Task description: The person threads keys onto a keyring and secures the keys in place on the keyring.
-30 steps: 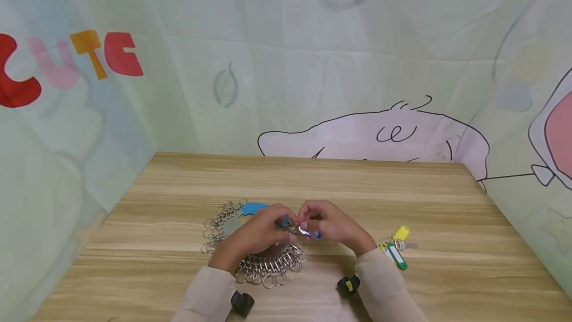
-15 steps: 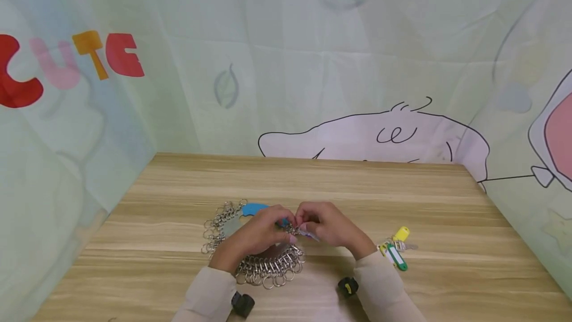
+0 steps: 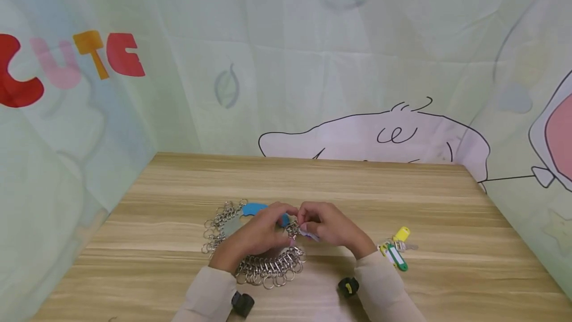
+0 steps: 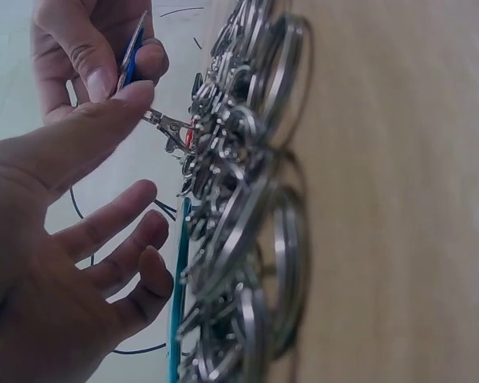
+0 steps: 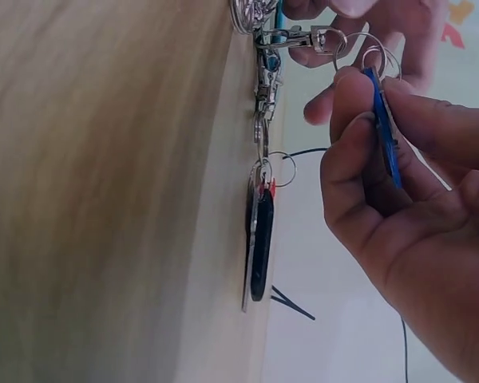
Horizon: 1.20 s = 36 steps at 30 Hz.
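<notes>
In the head view my right hand (image 3: 328, 223) pinches a blue key tag between thumb and fingers. The right wrist view shows this blue key tag (image 5: 385, 132) edge-on, with metal rings (image 5: 371, 49) at its top. Those rings meet a swivel snap hook (image 5: 307, 38) on a ring-edged plate. My left hand (image 3: 263, 232) is beside the hooks, its thumb and index finger apart with a gap between them. In the left wrist view its other fingers (image 4: 112, 275) are loosely spread. The plate (image 3: 231, 226) is grey with a blue part (image 3: 254, 208), partly hidden under my left hand.
Many snap hooks with rings (image 3: 268, 267) fringe the plate. To the right lies a key bunch with a yellow tag (image 3: 402, 233) and a green tag (image 3: 396, 256). A black tag (image 5: 261, 247) lies near the hooks. Fabric walls border the wooden table (image 3: 313, 178).
My left thumb and index finger have parted around the hooks, uncovering more of them. The blue key tag has turned slightly in my right hand, which otherwise keeps nearly the same place.
</notes>
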Available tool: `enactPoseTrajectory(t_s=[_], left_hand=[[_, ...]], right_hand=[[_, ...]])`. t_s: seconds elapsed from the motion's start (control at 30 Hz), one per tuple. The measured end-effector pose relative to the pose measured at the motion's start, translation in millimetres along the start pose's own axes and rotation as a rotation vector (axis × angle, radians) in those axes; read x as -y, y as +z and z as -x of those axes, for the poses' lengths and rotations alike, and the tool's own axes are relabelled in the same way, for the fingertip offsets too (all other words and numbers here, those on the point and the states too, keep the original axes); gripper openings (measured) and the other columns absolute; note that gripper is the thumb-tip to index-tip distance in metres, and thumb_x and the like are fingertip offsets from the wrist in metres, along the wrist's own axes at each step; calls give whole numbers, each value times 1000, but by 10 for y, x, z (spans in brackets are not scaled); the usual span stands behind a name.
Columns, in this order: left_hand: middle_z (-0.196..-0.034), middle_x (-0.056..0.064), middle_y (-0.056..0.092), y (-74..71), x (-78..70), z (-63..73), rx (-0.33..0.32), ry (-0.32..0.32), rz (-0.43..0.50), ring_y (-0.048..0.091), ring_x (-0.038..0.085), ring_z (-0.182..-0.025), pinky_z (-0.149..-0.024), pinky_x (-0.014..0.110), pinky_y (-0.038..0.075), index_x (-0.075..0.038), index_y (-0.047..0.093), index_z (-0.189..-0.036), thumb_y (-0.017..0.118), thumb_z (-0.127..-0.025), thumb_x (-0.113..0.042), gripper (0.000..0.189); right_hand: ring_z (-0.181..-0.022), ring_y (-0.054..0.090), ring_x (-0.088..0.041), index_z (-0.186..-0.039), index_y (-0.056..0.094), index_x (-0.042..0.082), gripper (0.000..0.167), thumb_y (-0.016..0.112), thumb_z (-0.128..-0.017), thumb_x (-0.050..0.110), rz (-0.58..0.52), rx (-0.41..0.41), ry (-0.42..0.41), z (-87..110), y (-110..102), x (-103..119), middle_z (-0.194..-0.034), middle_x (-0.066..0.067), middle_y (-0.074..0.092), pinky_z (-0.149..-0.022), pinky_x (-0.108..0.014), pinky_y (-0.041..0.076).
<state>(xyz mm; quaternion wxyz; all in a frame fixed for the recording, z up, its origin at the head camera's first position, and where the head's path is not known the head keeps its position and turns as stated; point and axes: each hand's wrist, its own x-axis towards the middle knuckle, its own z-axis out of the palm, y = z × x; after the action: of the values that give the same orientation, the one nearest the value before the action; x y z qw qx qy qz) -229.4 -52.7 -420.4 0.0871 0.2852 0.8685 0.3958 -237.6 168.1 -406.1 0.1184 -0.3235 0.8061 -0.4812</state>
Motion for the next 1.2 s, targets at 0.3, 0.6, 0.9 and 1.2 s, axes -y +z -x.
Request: enactPoseTrajectory(t_s=[0.3, 0.6, 0.9, 1.2], left_hand=[[-116, -1, 55, 0, -16, 6, -2, 28, 30, 55, 24, -100, -80, 40, 47, -19, 64, -111, 82, -84, -8, 35], [-117, -2, 55, -5, 7, 4, -18, 15, 78, 56, 26, -101, -81, 42, 49, -22, 66, -108, 81, -85, -9, 30], [-118, -2, 55, -21, 21, 2, -8, 23, 14, 57, 28, -103, -82, 41, 49, -22, 69, -107, 82, -85, -15, 26], [-120, -1, 56, -35, 19, 14, -1, 37, -23, 58, 28, -105, -86, 46, 49, -19, 69, -109, 80, -88, -22, 24]], right_hand=[[-70, 59, -18, -91, 62, 2, 13, 61, -91, -11, -68, -4, 4, -9, 6, -22, -82, -8, 66, -61, -28, 48], [-70, 60, -16, -90, 64, 4, 14, 62, -92, -10, -56, -7, 33, -21, -1, -23, -81, -5, 66, -63, -30, 49], [-72, 61, -16, -93, 67, 4, 13, 63, -92, -8, -21, -9, 50, -15, -5, 14, -82, -5, 67, -65, -30, 50], [-69, 62, -14, -92, 70, 5, 12, 65, -91, -6, 73, -28, -16, -16, -5, 49, -81, -5, 69, -62, -27, 50]])
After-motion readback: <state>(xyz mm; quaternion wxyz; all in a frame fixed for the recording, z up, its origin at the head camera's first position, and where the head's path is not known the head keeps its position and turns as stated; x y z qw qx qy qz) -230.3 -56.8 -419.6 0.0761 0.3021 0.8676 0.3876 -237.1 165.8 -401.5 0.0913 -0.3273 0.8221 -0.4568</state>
